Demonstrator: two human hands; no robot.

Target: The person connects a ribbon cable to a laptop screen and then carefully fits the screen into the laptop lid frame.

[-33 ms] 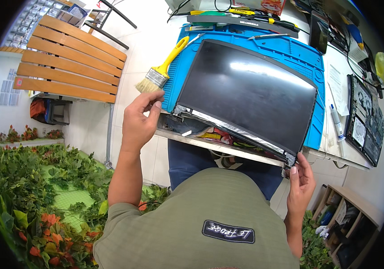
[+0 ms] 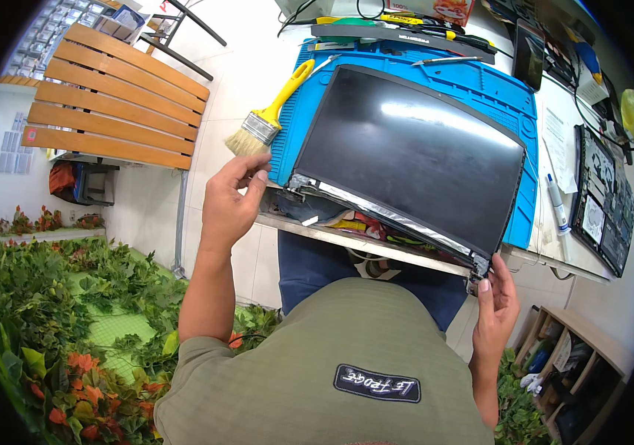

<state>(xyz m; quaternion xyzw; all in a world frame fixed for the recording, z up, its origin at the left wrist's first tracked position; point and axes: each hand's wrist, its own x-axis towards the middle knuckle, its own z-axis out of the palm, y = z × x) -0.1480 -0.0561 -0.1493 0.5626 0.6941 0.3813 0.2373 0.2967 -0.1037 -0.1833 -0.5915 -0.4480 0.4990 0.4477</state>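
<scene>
A laptop screen [image 2: 413, 159] without its front frame lies tilted on the blue work mat [image 2: 528, 196], its lower edge with silvery tape jutting past the mat toward me. My right hand [image 2: 496, 300] grips the screen's near right corner at the hinge, thumb below and fingers along the side. Off the screen's left corner is my left hand [image 2: 234, 194], fingers curled, thumb tip close to the fingertips. Whether anything small sits between them is too fine to see. Just beyond those fingers, a yellow-handled paintbrush [image 2: 271, 115] rests across the mat's left edge, bristles toward me.
An opened laptop base [image 2: 600, 199] and a white marker-like tube [image 2: 556, 204] lie at the right. A dark bezel strip [image 2: 406, 37], a thin knife-like tool [image 2: 446, 61] and cables line the back. Below the tabletop, an open drawer [image 2: 346, 222] holds mixed items. A slatted wooden bench [image 2: 120, 96] stands left.
</scene>
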